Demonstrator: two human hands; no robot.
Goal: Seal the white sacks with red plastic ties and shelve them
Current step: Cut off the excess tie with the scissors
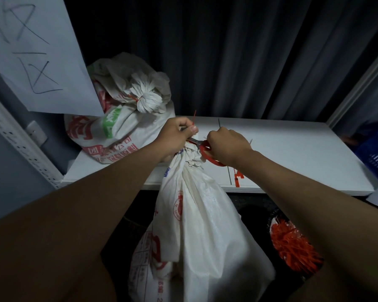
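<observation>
Two hands work at the gathered neck of a white sack (201,216) in front of the shelf's (292,149) front edge.

The left hand (179,136) is curled tight round the bunched neck of the sack and pinches the red tie (194,117), whose tail sticks up above the thumb. The right hand (227,144), fingers curled through the red handles, holds the scissors (202,146), blades pointing at the neck just under the left thumb. A second sack (127,118), already tied, lies at the shelf's left end; its red and green print is not legible. A paper sheet (31,51) at upper left bears handwritten strokes. Loose red ties (292,245) sit heaped at lower right.
</observation>
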